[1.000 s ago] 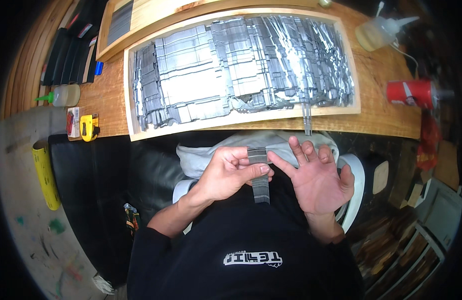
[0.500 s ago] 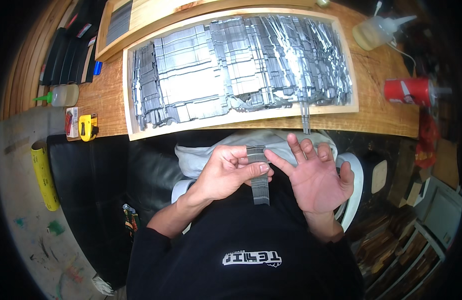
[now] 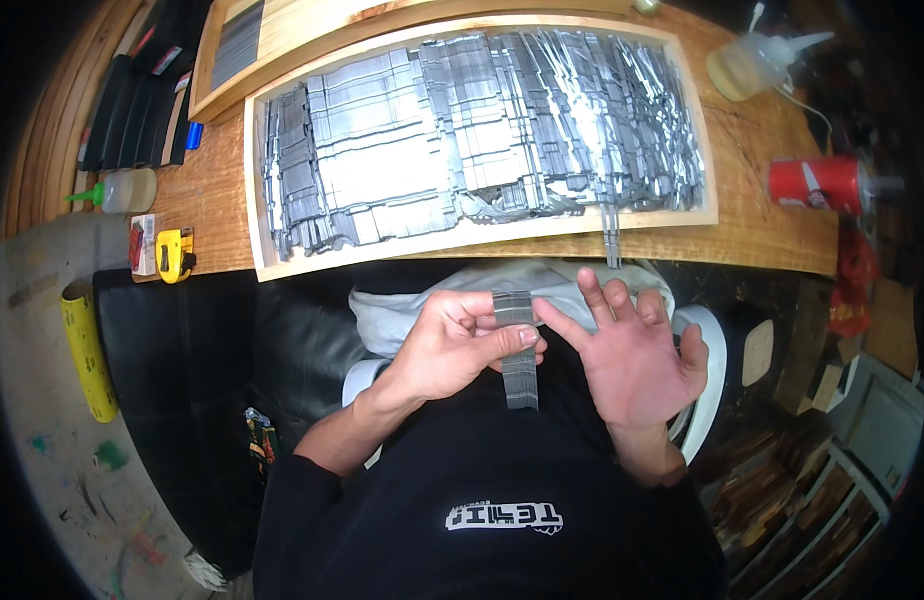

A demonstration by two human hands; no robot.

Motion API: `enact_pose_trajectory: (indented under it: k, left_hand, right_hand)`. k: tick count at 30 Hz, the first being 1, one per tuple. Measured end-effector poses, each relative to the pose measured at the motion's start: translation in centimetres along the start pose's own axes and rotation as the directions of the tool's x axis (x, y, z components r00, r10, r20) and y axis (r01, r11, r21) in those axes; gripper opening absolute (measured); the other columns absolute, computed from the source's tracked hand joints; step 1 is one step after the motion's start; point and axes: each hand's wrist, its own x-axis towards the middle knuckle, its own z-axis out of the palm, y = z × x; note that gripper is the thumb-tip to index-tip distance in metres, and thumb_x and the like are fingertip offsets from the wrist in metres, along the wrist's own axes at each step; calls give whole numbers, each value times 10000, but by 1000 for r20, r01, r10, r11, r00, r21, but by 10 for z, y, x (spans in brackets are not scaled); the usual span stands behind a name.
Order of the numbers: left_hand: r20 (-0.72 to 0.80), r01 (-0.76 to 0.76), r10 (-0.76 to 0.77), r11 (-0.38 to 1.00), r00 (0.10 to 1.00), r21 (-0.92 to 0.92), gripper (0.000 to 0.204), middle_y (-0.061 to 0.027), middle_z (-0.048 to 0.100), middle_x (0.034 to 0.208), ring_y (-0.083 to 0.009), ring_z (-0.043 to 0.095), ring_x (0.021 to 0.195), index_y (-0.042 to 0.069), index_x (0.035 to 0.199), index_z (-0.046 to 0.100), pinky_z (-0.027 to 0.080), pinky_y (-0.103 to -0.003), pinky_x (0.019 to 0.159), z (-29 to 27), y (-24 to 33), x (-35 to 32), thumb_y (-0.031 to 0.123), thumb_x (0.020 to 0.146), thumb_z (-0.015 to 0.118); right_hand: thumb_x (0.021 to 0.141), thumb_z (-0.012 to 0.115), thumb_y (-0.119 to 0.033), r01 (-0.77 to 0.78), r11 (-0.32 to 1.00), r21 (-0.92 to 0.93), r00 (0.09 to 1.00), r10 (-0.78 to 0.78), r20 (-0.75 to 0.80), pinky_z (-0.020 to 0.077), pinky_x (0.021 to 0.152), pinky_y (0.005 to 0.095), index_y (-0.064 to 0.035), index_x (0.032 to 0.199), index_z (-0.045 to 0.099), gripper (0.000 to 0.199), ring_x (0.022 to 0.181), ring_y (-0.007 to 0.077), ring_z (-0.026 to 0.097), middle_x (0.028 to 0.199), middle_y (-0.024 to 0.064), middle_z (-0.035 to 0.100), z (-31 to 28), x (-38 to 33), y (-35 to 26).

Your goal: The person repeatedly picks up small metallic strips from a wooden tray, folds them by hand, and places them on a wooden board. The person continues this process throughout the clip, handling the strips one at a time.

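My left hand [image 3: 437,350] pinches a narrow stack of thin grey strips [image 3: 521,385] between thumb and fingers, in front of my chest. The strips stand lengthwise, their ends poking out above and below the thumb. To the right, my right hand [image 3: 637,370] is open, palm up, fingers spread, holding nothing. One of its fingertips is close beside the upper right edge of the stack. Beyond both hands, a shallow wooden tray [image 3: 252,190] holds a mass of similar grey strips [image 3: 372,120]. A few strips [image 3: 611,240] jut over its front edge.
The tray rests on a wooden table [image 3: 762,235]. A yellow tape measure [image 3: 175,255] and a green-tipped bottle [image 3: 130,190] lie at left; a red can [image 3: 814,184] and a nozzle bottle [image 3: 747,68] are at right. Another wooden box [image 3: 207,60] sits behind.
My right hand has shifted very slightly right, its fingertip drawing a little away from the stack. The left hand and its strips stay in place.
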Motion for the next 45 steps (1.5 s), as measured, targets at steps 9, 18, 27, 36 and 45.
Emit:
enact_pose_trajectory:
  k: [9,18,27,36,45]
  left_hand:
    - [10,-1,1,1000,1000,19,184,-95,802,1005,-126,755,897,7,1180,749,559,-228,686,0,-3,1,71,1010,729]
    - [16,28,-29,999,999,27,227,-118,800,1004,-165,774,893,-13,1220,726,591,-248,697,0,2,0,75,1011,727]
    - [-1,-199,204,957,979,210,222,-131,801,997,-169,770,895,-63,1175,740,606,-277,746,12,-2,-9,61,990,749]
    - [377,-773,812,138,446,619,317,-185,776,915,-313,782,805,-52,1047,753,623,-355,701,14,72,9,-119,738,778]
    - [250,-772,848,254,468,583,295,-185,782,947,-320,783,847,-16,1072,771,621,-366,726,14,76,22,-81,784,766]
  right_hand:
    - [1044,536,-472,-22,1000,12,1000,22,-1,63,1225,800,-79,1189,642,433,1549,392,274,1375,141,570,-1,1,1]
    - [1044,531,-471,-10,1000,-26,1000,10,-17,65,1230,793,-83,1172,642,424,1551,395,269,1351,139,576,1,2,1]
    - [855,808,-54,89,491,-867,982,-191,-7,499,852,369,19,1176,635,372,978,194,613,1066,93,596,24,-2,8]
    - [833,863,-361,554,-81,-829,832,16,554,472,620,263,-7,1080,803,435,755,164,597,871,57,619,78,74,-28]
    - [747,880,69,495,-42,-868,868,68,492,488,618,244,-48,1056,824,335,744,126,609,875,50,612,85,97,-33]
